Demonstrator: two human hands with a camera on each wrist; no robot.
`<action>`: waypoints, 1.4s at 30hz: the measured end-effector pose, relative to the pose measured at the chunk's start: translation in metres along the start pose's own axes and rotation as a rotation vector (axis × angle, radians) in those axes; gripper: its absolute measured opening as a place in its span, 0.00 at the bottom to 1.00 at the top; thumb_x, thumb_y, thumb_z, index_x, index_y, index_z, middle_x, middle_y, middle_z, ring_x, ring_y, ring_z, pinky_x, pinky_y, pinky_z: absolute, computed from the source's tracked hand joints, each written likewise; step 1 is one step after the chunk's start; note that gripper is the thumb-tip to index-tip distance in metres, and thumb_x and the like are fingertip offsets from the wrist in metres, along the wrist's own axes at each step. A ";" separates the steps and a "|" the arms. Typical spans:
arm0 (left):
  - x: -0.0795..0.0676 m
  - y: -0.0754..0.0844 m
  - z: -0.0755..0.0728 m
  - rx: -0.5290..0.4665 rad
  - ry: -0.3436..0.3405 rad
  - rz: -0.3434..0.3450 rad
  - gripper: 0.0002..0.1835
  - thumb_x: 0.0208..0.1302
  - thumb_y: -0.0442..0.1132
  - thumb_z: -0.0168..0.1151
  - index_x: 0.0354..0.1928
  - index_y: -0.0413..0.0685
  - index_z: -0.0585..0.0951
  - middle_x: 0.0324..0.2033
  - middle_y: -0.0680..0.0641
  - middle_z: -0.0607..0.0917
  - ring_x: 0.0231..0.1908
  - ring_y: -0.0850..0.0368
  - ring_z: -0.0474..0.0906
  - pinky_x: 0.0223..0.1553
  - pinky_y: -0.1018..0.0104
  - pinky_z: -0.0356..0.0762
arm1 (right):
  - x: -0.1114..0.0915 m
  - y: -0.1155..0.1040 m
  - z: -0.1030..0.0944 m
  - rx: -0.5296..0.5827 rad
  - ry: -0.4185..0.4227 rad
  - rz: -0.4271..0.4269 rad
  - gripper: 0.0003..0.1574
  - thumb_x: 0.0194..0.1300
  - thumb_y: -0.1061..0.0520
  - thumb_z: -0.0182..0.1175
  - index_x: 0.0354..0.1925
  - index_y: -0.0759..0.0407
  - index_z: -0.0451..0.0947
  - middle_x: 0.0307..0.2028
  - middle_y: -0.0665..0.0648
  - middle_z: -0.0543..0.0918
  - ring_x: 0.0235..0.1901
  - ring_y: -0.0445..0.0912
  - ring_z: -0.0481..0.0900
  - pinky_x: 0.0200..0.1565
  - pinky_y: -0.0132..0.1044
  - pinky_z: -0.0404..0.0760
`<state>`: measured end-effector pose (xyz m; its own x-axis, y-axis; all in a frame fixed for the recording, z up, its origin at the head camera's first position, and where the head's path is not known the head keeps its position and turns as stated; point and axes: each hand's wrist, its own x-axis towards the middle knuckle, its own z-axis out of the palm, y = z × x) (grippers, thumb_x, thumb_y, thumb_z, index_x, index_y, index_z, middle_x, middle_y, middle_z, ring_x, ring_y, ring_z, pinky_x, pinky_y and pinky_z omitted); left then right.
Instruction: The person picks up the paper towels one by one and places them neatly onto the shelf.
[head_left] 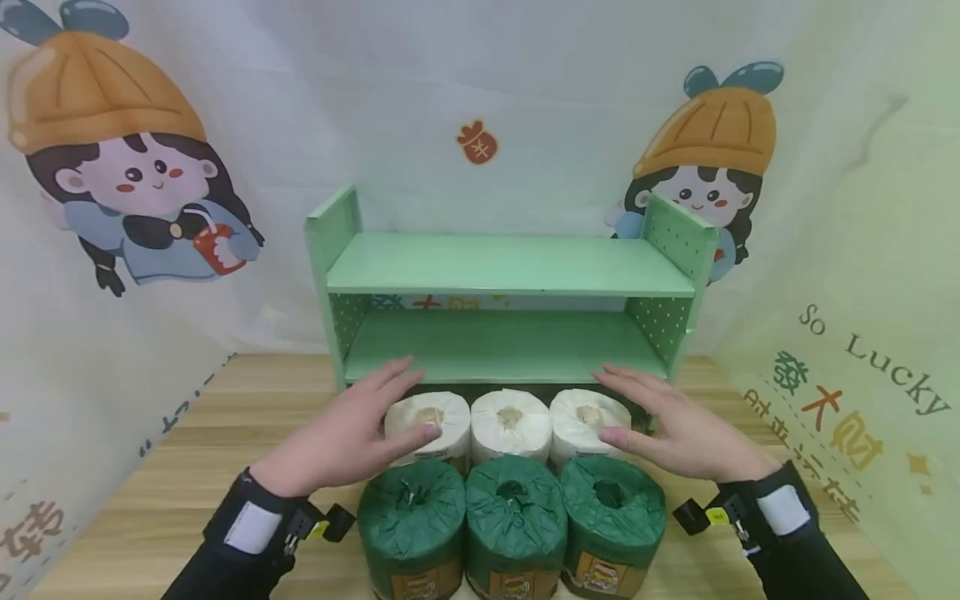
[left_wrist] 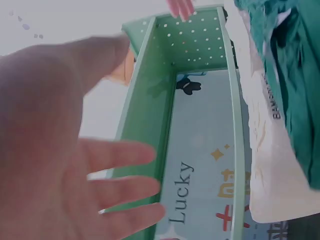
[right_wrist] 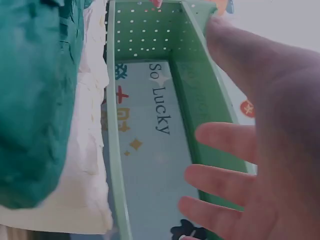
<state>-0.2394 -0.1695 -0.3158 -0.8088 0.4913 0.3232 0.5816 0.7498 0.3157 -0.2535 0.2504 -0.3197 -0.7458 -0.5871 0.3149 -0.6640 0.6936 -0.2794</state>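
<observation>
Three white paper-wrapped toilet rolls [head_left: 510, 421] stand in a row before the green shelf [head_left: 480, 346]. Nearer to me is a row of three green-wrapped rolls [head_left: 516, 517] with brown labels. My left hand [head_left: 352, 433] is spread by the left white roll, its thumb in front of that roll's top in the head view. On the other side, my right hand [head_left: 667, 425] has its fingers extended by the right white roll. Neither palm holds anything in the wrist views, where the thumbs stand apart from the fingers. Whether either hand touches a roll I cannot tell.
The two-tier shelf has perforated side panels [head_left: 678, 242] and stands at the back of the wood-grain table [head_left: 262, 400]. Behind it hangs a white cloth [head_left: 420, 100] printed with cartoon figures and lettering. The cloth also runs along both sides.
</observation>
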 end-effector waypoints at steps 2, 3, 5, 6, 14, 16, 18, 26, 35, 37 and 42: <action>0.001 -0.009 0.000 -0.042 0.080 -0.023 0.42 0.68 0.66 0.55 0.73 0.45 0.63 0.70 0.42 0.59 0.66 0.45 0.56 0.61 0.41 0.66 | -0.002 0.001 0.003 0.035 0.024 0.021 0.42 0.72 0.39 0.59 0.75 0.47 0.56 0.71 0.55 0.58 0.67 0.51 0.56 0.60 0.61 0.68; 0.000 -0.014 -0.001 -0.068 0.133 -0.033 0.40 0.69 0.63 0.57 0.72 0.44 0.64 0.68 0.41 0.62 0.64 0.45 0.59 0.59 0.41 0.68 | -0.004 0.001 0.004 0.055 0.040 0.036 0.41 0.72 0.40 0.59 0.75 0.47 0.56 0.71 0.54 0.59 0.67 0.51 0.57 0.59 0.61 0.69; -0.001 -0.025 -0.003 -0.138 0.255 -0.056 0.34 0.70 0.55 0.61 0.69 0.41 0.66 0.62 0.40 0.66 0.59 0.46 0.65 0.56 0.43 0.72 | -0.008 0.000 0.007 0.118 0.067 0.071 0.39 0.73 0.42 0.58 0.75 0.45 0.57 0.70 0.52 0.61 0.65 0.51 0.60 0.56 0.61 0.72; -0.001 -0.030 -0.004 -0.168 0.315 -0.068 0.32 0.71 0.51 0.62 0.68 0.41 0.67 0.60 0.40 0.67 0.56 0.47 0.66 0.54 0.44 0.73 | -0.011 -0.001 0.009 0.156 0.081 0.084 0.37 0.74 0.44 0.58 0.75 0.46 0.57 0.69 0.52 0.62 0.64 0.51 0.61 0.56 0.61 0.72; -0.001 -0.065 -0.003 -0.402 0.606 -0.278 0.33 0.70 0.47 0.62 0.68 0.38 0.63 0.57 0.40 0.65 0.51 0.48 0.68 0.50 0.50 0.75 | -0.035 -0.002 0.023 0.366 0.179 0.129 0.34 0.77 0.54 0.55 0.74 0.50 0.55 0.68 0.52 0.64 0.64 0.46 0.63 0.60 0.54 0.70; 0.000 -0.073 0.000 -0.448 0.597 -0.322 0.36 0.71 0.50 0.61 0.71 0.38 0.59 0.61 0.39 0.64 0.55 0.47 0.67 0.53 0.49 0.73 | -0.043 -0.001 0.026 0.401 0.186 0.140 0.33 0.78 0.56 0.53 0.74 0.51 0.55 0.69 0.53 0.63 0.64 0.48 0.63 0.60 0.53 0.71; 0.001 -0.083 0.005 -0.506 0.554 -0.343 0.40 0.71 0.52 0.60 0.73 0.39 0.56 0.65 0.38 0.62 0.59 0.45 0.66 0.56 0.46 0.72 | -0.052 -0.001 0.030 0.440 0.182 0.165 0.32 0.79 0.56 0.52 0.74 0.51 0.54 0.69 0.54 0.63 0.63 0.51 0.64 0.59 0.47 0.73; 0.005 -0.124 0.023 -0.633 0.334 -0.386 0.46 0.72 0.59 0.56 0.78 0.43 0.46 0.71 0.36 0.56 0.66 0.40 0.56 0.61 0.38 0.63 | -0.079 0.000 0.049 0.566 0.166 0.170 0.34 0.78 0.62 0.51 0.74 0.60 0.51 0.68 0.62 0.62 0.63 0.60 0.62 0.56 0.29 0.72; 0.014 -0.137 0.036 -0.609 0.329 -0.355 0.38 0.76 0.52 0.55 0.76 0.39 0.52 0.69 0.33 0.61 0.63 0.39 0.62 0.61 0.39 0.65 | -0.089 0.001 0.063 0.563 0.150 0.126 0.44 0.70 0.66 0.59 0.76 0.56 0.48 0.69 0.64 0.60 0.63 0.54 0.64 0.59 0.40 0.73; 0.015 -0.138 0.040 -0.602 0.329 -0.355 0.37 0.76 0.51 0.54 0.76 0.40 0.53 0.69 0.33 0.61 0.63 0.39 0.62 0.60 0.39 0.66 | -0.091 0.001 0.066 0.576 0.135 0.120 0.48 0.68 0.67 0.61 0.76 0.55 0.47 0.69 0.65 0.59 0.63 0.51 0.64 0.59 0.38 0.72; 0.018 -0.139 0.050 -0.598 0.325 -0.373 0.33 0.77 0.53 0.51 0.73 0.39 0.60 0.66 0.33 0.65 0.63 0.40 0.63 0.60 0.39 0.66 | -0.095 0.000 0.075 0.664 0.063 0.166 0.55 0.65 0.66 0.65 0.77 0.55 0.42 0.70 0.66 0.55 0.64 0.47 0.61 0.57 0.34 0.70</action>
<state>-0.3392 -0.2431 -0.3990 -0.9478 0.0293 0.3174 0.2989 0.4276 0.8531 -0.1866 0.2750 -0.4178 -0.8493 -0.4559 0.2663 -0.4487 0.3573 -0.8192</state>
